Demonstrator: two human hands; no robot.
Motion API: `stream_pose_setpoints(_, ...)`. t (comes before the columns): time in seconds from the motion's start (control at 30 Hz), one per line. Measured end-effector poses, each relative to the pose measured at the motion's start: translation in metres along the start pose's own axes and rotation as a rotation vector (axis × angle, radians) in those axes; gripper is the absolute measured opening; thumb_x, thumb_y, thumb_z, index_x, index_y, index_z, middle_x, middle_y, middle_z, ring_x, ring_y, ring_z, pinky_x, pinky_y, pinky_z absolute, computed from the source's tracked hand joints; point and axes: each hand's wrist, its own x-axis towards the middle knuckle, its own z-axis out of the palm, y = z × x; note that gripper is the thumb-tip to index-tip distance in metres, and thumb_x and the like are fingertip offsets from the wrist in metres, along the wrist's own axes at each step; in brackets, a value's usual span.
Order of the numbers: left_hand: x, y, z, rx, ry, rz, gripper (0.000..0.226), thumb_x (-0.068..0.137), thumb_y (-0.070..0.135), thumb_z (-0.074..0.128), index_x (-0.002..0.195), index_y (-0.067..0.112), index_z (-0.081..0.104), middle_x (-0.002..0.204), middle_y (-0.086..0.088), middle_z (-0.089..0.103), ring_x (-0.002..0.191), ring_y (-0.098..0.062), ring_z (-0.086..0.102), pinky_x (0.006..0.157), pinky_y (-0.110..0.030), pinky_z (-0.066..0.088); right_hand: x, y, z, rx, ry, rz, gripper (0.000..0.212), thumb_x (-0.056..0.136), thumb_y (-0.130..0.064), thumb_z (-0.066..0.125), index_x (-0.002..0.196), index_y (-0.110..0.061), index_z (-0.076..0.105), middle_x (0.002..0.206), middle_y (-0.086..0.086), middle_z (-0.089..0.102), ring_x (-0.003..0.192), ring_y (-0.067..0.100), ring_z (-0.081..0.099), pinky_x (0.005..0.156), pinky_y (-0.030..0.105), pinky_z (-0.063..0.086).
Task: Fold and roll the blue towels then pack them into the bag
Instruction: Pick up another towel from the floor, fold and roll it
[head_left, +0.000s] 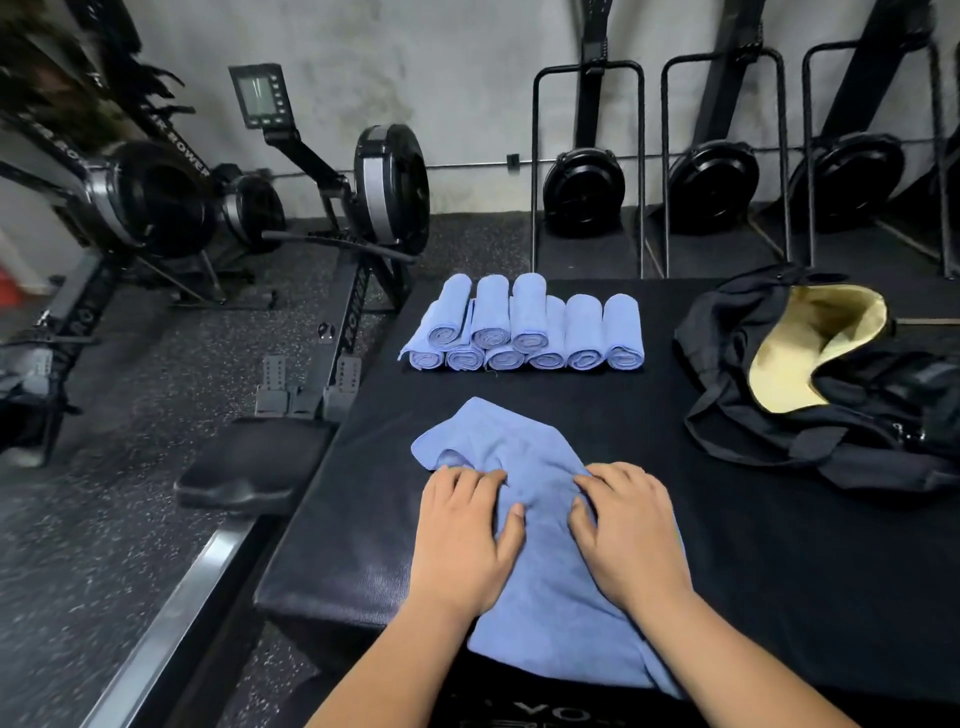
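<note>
Rowing machines (363, 208) stand on the floor behind and left of a black pad (779, 571), where an open black bag (779, 431) with a yellow lining lies on the right side. A loose towel (545, 571), blue and rumpled, is spread at the near middle of the pad and hangs over its front edge, while the rolled towels (522, 327) are stacked in two layers at the far edge. The left hand (462, 535) and right hand (631, 535) rest side by side on the loose towel, fingers curled into its bunched cloth.
</note>
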Motion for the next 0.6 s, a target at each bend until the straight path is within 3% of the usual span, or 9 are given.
stream_pose_setpoints(0.07, -0.002, 0.000, 0.000, 0.004, 0.045, 0.016, 0.034, 0.101, 0.047, 0.055, 0.118, 0.021, 0.069, 0.103, 0.007, 0.060, 0.104, -0.024, 0.053, 0.100, -0.041, 0.043, -0.003, 0.000, -0.003, 0.060, 0.089, 0.013, 0.022, 0.095, -0.034, 0.058, 0.081, -0.024, 0.072, 0.087, -0.013, 0.065, 0.090, 0.020, 0.058, 0.088, 0.038, 0.044)
stream_pose_setpoints(0.13, -0.005, 0.001, 0.000, -0.001, 0.081, 0.037, 0.030, 0.101, 0.046, 0.057, 0.112, 0.021, 0.070, 0.097, 0.007, 0.057, 0.097, -0.024, 0.052, 0.095, -0.042, 0.044, -0.006, -0.002, -0.008, 0.129, 0.136, -0.010, 0.026, 0.095, -0.034, 0.061, 0.070, -0.025, 0.065, 0.074, -0.013, 0.060, 0.078, 0.018, 0.053, 0.080, 0.039, 0.043)
stream_pose_setpoints(0.23, -0.007, 0.001, -0.001, -0.046, 0.102, 0.003, 0.032, 0.100, 0.047, 0.058, 0.115, 0.021, 0.069, 0.115, 0.002, 0.055, 0.109, -0.024, 0.052, 0.101, -0.041, 0.041, -0.006, 0.001, -0.010, 0.224, 0.071, 0.033, 0.015, 0.096, -0.040, 0.059, 0.101, -0.034, 0.071, 0.089, -0.018, 0.064, 0.084, 0.014, 0.055, 0.085, 0.038, 0.043)
stream_pose_setpoints(0.33, -0.004, 0.000, -0.004, -0.074, 0.073, -0.104, 0.039, 0.101, 0.050, 0.054, 0.129, 0.026, 0.063, 0.142, -0.003, 0.046, 0.132, -0.023, 0.043, 0.115, -0.039, 0.033, 0.008, 0.006, -0.009, 0.242, -0.017, 0.155, 0.038, 0.102, -0.046, 0.044, 0.130, -0.031, 0.066, 0.112, -0.013, 0.068, 0.100, 0.018, 0.059, 0.092, 0.041, 0.044)
stream_pose_setpoints(0.43, -0.002, -0.002, -0.001, -0.032, 0.005, -0.149, 0.050, 0.104, 0.057, 0.043, 0.141, 0.025, 0.057, 0.151, -0.004, 0.044, 0.145, -0.027, 0.033, 0.123, -0.042, 0.025, 0.040, 0.009, -0.010, 0.188, -0.108, 0.306, 0.040, 0.107, -0.043, 0.042, 0.134, -0.027, 0.066, 0.125, -0.001, 0.068, 0.115, 0.028, 0.057, 0.095, 0.045, 0.044)
stream_pose_setpoints(0.5, -0.002, -0.003, 0.001, -0.022, -0.021, -0.161, 0.055, 0.105, 0.059, 0.039, 0.145, 0.024, 0.055, 0.155, -0.002, 0.045, 0.149, -0.028, 0.030, 0.126, -0.042, 0.022, 0.060, 0.005, -0.013, 0.176, -0.280, 0.384, 0.041, 0.104, -0.050, 0.049, 0.136, -0.028, 0.063, 0.128, 0.001, 0.064, 0.121, 0.030, 0.052, 0.100, 0.046, 0.043)
stream_pose_setpoints(0.6, -0.004, -0.004, 0.002, -0.038, -0.028, -0.144, 0.057, 0.105, 0.059, 0.037, 0.146, 0.022, 0.055, 0.153, 0.002, 0.049, 0.148, -0.025, 0.032, 0.125, -0.041, 0.024, 0.072, -0.007, -0.010, 0.060, -0.494, 0.309, 0.032, 0.094, -0.061, 0.062, 0.118, -0.039, 0.067, 0.120, -0.001, 0.057, 0.119, 0.028, 0.049, 0.099, 0.043, 0.044)
